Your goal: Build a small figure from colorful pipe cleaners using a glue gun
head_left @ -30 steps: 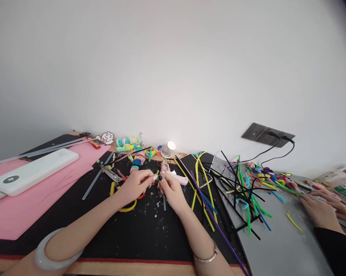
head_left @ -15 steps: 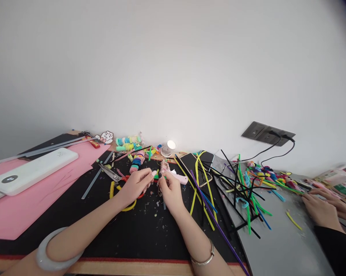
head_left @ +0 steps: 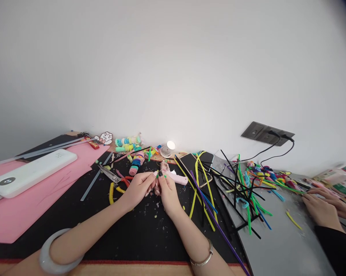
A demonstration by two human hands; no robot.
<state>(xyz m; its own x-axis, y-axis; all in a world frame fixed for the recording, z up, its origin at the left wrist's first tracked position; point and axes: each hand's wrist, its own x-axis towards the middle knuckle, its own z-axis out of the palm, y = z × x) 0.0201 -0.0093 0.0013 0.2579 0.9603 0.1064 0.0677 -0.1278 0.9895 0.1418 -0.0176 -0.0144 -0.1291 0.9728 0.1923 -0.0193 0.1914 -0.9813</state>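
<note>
Across the lower centre, one black mat point(head_left: 132, 234); at lower left, one pink sheet point(head_left: 32, 209) under one white power bank point(head_left: 29, 172). Right of centre, a heap of pipe cleaners point(head_left: 236, 188), too tangled to count. At far right, two hands of a co-worker point(head_left: 322, 209). Mid-frame, left hand point(head_left: 137, 189) and right hand point(head_left: 167, 191) touching, both pinched narrow on one small green piece point(head_left: 165, 176) just above the mat. Could well slip from so slight a fingertip grip and get lost among the scraps below.

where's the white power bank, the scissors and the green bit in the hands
white power bank point(head_left: 32, 173), head view, middle of its top face
scissors point(head_left: 109, 174), head view, on the metal blades
green pipe cleaner piece point(head_left: 164, 176), head view, end poking out of the pinch
</note>
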